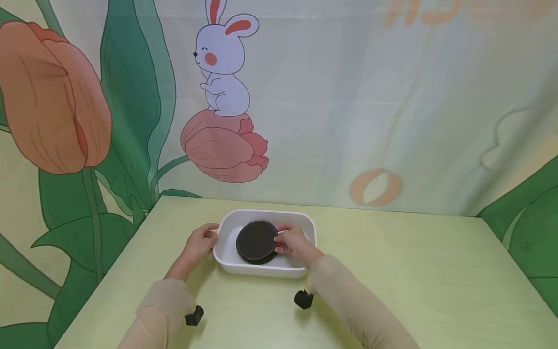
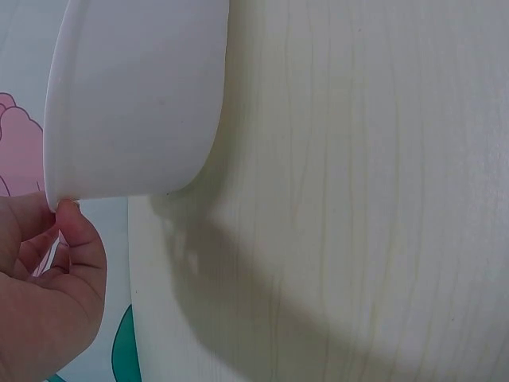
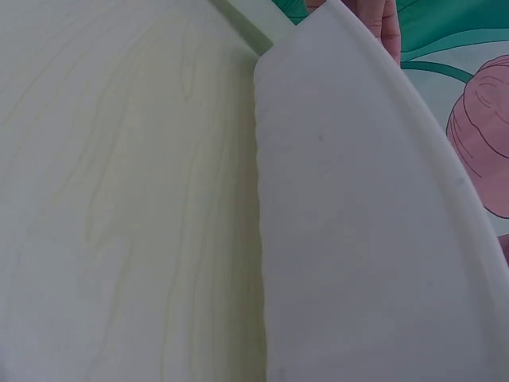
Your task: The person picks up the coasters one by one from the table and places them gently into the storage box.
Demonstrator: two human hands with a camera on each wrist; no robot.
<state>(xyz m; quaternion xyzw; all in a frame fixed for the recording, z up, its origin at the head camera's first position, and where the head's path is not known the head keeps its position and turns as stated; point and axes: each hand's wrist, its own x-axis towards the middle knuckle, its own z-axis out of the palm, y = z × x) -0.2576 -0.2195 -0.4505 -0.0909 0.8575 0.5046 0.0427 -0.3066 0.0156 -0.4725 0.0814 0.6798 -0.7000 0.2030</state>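
Note:
A white rectangular tray [image 1: 226, 223] sits on the pale green table, with a round black disc [image 1: 256, 241] inside it. My left hand [image 1: 201, 241] holds the tray's left rim, fingers curled over the edge. My right hand [image 1: 291, 240] reaches over the tray's right side and grips the disc's right edge. In the left wrist view the tray's white outer wall [image 2: 135, 95] fills the top left, with my left hand's fingers [image 2: 56, 270] at its rim. In the right wrist view the tray wall [image 3: 358, 239] fills the right half and a fingertip [image 3: 382, 24] shows above its rim.
The table [image 1: 414, 281] stretches wide to the right and front of the tray. A printed backdrop with a rabbit [image 1: 222, 63] and tulips hangs right behind the table's far edge. Small black camera mounts [image 1: 303, 299] hang under both wrists.

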